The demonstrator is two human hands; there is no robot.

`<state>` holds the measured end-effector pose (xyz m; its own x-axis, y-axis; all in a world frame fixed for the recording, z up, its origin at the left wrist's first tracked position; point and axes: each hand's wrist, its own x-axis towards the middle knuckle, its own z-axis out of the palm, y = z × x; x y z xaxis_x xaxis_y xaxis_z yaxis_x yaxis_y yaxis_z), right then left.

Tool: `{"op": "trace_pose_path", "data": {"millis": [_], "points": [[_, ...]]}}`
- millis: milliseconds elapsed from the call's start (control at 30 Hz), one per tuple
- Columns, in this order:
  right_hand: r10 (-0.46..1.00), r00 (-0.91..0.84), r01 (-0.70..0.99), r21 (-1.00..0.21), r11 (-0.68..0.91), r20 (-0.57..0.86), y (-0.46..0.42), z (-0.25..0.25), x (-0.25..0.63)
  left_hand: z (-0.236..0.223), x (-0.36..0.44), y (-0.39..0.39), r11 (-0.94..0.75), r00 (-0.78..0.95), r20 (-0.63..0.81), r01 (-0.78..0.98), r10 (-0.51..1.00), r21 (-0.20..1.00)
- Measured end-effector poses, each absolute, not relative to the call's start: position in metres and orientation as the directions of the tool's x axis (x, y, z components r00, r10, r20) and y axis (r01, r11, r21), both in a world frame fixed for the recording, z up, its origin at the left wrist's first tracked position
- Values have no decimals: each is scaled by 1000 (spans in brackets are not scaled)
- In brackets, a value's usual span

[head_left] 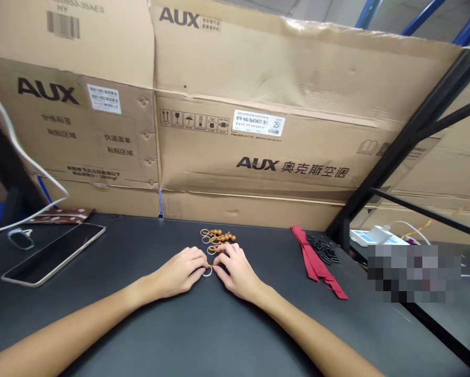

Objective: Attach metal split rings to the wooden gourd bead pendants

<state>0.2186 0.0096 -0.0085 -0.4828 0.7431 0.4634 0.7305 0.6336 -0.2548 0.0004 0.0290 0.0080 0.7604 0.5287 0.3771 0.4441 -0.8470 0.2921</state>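
Both hands meet at one keychain near the middle of the dark table. My left hand (184, 270) is closed at the left side of its metal key ring (207, 273), thumb and fingers together. From the right, my right hand (237, 271) pinches at the short orange-brown cord by the ring. The rest of this keychain is hidden under the fingers. Just beyond the hands lie several more keychains with brown wooden beads (227, 237) and silver rings, grouped close together.
To the right lie red fabric strips (317, 262) beside a pile of black clips or buckles (324, 250). A phone (54, 255) rests at the left, near a glasses-like object (21, 239) and a brown patterned pouch (62, 215). Cardboard (258, 104) walls the back; a black metal frame (400, 152) rises at right.
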Motion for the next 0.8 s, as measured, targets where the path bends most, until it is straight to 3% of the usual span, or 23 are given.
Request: {"op": "trace_pose_path", "data": {"millis": [333,567,800], "points": [[747,-463,699,-322,639,476,10,-9,220,4,-2,29,-842,753,382,443,536,309],[798,-359,656,-478,585,483,-1,-11,208,3,-3,28,-840,733,413,446,540,309],[806,-334,657,-493,571,488,-1,-15,204,2,-3,30,-840,734,414,437,539,321]]}}
